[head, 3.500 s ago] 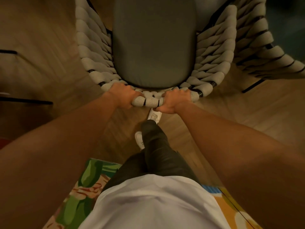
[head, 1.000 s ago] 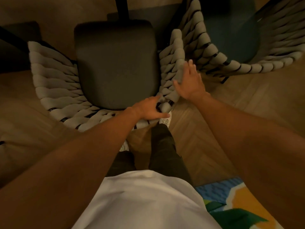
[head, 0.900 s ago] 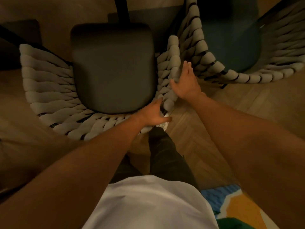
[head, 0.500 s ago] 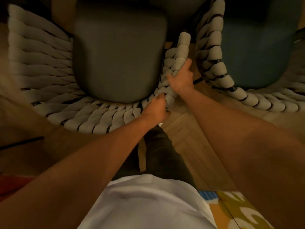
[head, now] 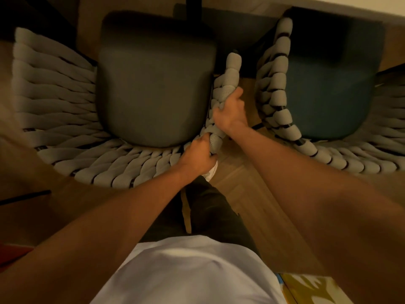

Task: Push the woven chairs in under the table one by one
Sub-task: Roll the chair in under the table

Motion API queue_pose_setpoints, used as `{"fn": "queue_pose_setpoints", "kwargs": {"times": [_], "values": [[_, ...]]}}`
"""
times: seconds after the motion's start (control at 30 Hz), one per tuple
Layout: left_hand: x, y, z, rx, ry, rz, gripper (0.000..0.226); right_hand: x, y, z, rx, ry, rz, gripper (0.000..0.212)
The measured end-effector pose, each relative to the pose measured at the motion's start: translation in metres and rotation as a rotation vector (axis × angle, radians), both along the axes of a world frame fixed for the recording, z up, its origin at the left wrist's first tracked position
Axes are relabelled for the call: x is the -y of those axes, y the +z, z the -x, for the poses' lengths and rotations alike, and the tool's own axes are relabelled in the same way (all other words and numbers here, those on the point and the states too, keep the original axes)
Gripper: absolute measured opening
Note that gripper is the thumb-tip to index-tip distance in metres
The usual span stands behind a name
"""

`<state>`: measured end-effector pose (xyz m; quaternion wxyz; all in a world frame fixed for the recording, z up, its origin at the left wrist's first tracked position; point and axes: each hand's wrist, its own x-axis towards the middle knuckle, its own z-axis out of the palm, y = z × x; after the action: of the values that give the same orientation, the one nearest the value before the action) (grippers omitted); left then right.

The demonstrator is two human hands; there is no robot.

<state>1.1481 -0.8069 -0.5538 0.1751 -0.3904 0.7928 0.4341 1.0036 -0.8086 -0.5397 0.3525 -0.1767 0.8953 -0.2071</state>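
Below me stands a woven chair (head: 65, 119) with thick pale grey rope weave and a dark grey seat cushion (head: 155, 88). My left hand (head: 197, 156) is closed around the rim at the chair's back right corner. My right hand (head: 230, 110) grips the same rim a little farther along the right arm. A second woven chair (head: 278, 102) with a blue-green seat stands close on the right, with a narrow gap between the two. The pale table edge (head: 350, 9) crosses the top right, and a dark table leg (head: 192, 7) rises above the grey seat.
Wooden herringbone floor (head: 247, 194) lies under my feet; one white shoe (head: 211, 171) shows by the chair's back. A patterned rug corner (head: 311, 288) sits at bottom right. A thin dark bar (head: 24, 197) lies on the floor at the left.
Earlier both hands held the middle of the chair's back rim. Since then they shifted to its right corner, my right hand closed on the arm rim, and the chair sits beside the blue-seated one.
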Motion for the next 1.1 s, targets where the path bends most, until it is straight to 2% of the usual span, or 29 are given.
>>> {"fn": "queue_pose_setpoints", "kwargs": {"times": [0.33, 0.67, 0.77, 0.83, 0.9, 0.97, 1.1], "values": [[0.037, -0.005, 0.077, -0.060, 0.115, 0.009, 0.047, 0.057, -0.002, 0.076, -0.014, 0.162, -0.040, 0.065], [0.015, -0.019, 0.100, -0.063, 0.113, -0.041, 0.047, 0.034, -0.029, 0.103, 0.031, 0.136, -0.001, 0.068], [0.022, -0.018, 0.093, -0.122, 0.110, -0.152, 0.057, 0.031, -0.026, 0.099, -0.059, 0.194, 0.026, 0.085], [0.032, -0.016, 0.081, -0.136, -0.004, -0.195, 0.071, 0.027, -0.021, 0.095, -0.173, 0.275, 0.015, 0.092], [0.045, -0.009, 0.062, -0.121, -0.178, -0.169, 0.087, 0.024, -0.015, 0.088, -0.342, 0.386, 0.002, 0.087], [0.059, -0.001, 0.037, -0.059, -0.271, -0.128, 0.090, 0.023, -0.010, 0.078, -0.437, 0.487, -0.013, 0.079], [0.099, 0.005, -0.022, 0.000, -0.240, 0.038, 0.080, 0.036, 0.000, 0.043, -0.431, 0.614, -0.013, 0.064]]}}
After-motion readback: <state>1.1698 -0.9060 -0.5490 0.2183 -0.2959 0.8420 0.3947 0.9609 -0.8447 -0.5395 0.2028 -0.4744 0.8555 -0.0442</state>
